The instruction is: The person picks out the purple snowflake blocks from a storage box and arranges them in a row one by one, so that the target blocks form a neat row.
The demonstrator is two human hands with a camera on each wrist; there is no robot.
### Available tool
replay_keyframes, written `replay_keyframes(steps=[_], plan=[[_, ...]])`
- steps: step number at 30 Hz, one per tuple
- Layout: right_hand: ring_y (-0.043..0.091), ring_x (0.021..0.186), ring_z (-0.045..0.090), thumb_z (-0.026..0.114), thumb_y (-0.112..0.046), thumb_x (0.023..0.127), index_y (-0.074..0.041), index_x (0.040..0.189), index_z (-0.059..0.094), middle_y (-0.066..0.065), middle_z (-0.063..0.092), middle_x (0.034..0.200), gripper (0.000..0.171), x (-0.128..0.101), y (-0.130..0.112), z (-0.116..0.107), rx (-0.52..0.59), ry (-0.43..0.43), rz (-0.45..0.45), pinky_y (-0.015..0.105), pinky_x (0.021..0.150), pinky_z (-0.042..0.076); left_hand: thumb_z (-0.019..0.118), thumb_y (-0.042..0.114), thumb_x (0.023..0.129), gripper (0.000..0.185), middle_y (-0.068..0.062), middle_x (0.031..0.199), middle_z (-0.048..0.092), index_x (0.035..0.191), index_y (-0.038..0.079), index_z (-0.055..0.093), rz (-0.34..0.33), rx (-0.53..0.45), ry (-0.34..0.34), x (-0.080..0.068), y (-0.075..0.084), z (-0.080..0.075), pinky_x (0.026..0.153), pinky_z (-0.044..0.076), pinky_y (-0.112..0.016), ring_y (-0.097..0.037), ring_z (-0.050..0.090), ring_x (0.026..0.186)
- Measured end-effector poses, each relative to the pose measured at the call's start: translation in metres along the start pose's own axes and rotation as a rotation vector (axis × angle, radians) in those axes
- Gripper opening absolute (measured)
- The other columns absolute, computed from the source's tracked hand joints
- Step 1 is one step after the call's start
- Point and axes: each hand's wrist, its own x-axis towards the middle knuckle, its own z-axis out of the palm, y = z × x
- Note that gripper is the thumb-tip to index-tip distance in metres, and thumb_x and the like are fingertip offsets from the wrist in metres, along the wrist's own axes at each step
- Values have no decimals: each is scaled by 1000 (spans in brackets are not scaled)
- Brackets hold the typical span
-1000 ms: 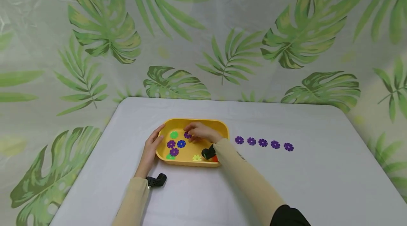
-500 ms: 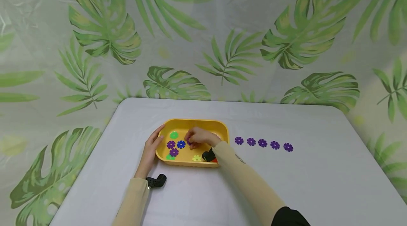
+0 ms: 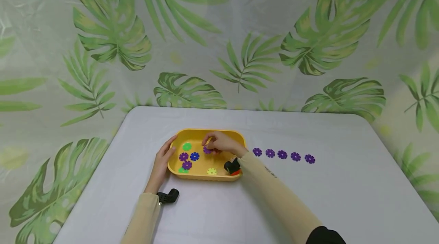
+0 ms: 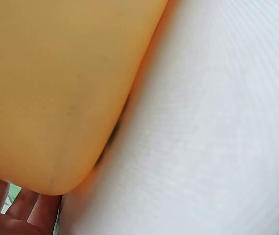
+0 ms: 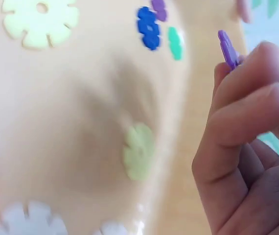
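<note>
My right hand (image 3: 224,143) is raised over the yellow tray (image 3: 202,177), pinching a purple snowflake disc (image 3: 207,150) between thumb and fingertips. From the right wrist view, that disc (image 5: 226,49) shows nearly edge-on above the bent fingers. My left hand (image 3: 162,162) holds the tray's left end, and in the left wrist view its fingers (image 4: 24,208) show past the tray's corner. Inside the tray lie two purple discs (image 3: 183,156), a blue disc (image 3: 194,156), green discs (image 3: 186,146) and a yellow disc (image 3: 211,171).
Several purple discs (image 3: 282,154) form a row on the white table (image 3: 343,190), right of the tray. A red piece (image 3: 236,173) and white discs (image 5: 29,220) lie at the tray's right end. A leaf-patterned curtain (image 3: 192,45) hangs behind the table.
My right hand reached down to a purple disc in the tray, took hold of it, and has lifted it up slightly to the right. The left hand stays at the tray's end.
</note>
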Motion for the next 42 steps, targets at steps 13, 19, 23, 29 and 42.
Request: replay_keyframes(steps=[13,19,23,29,42], plan=[[17,59,55,51,-7,96,5,112,56,11,60,84,20,-56,18,-70,102,45,-15,26,58,54,43,24,103,43,3,151,34,146,17,41,26,41,8,7,-19,-5,115,18,-31,-10,20,141],[21,66,56,50,-11,99,4,115,55,14,60,88,22,-88,43,-103,86,120,24,34,67,56,43,21,103,43,4,151,34,146,18,42,19,36,15,7,-18,-4,114,20,-29,-9,21,140],[21,68,56,49,-14,100,6,118,52,14,56,89,27,-113,69,-123,83,176,55,33,68,55,43,20,103,43,4,151,34,146,17,42,17,34,17,7,-17,-4,114,20,-29,-9,21,140],[19,68,55,46,-14,101,9,122,48,12,54,82,31,-158,111,-146,117,258,98,32,64,53,43,20,103,43,2,152,33,146,16,42,13,38,16,7,-17,-5,115,19,-29,-10,20,141],[12,66,55,46,-11,100,15,124,43,7,54,84,35,-230,168,-177,143,430,176,26,62,53,43,19,103,43,4,151,34,146,17,42,15,26,9,6,-17,-4,114,20,-28,-9,21,140]])
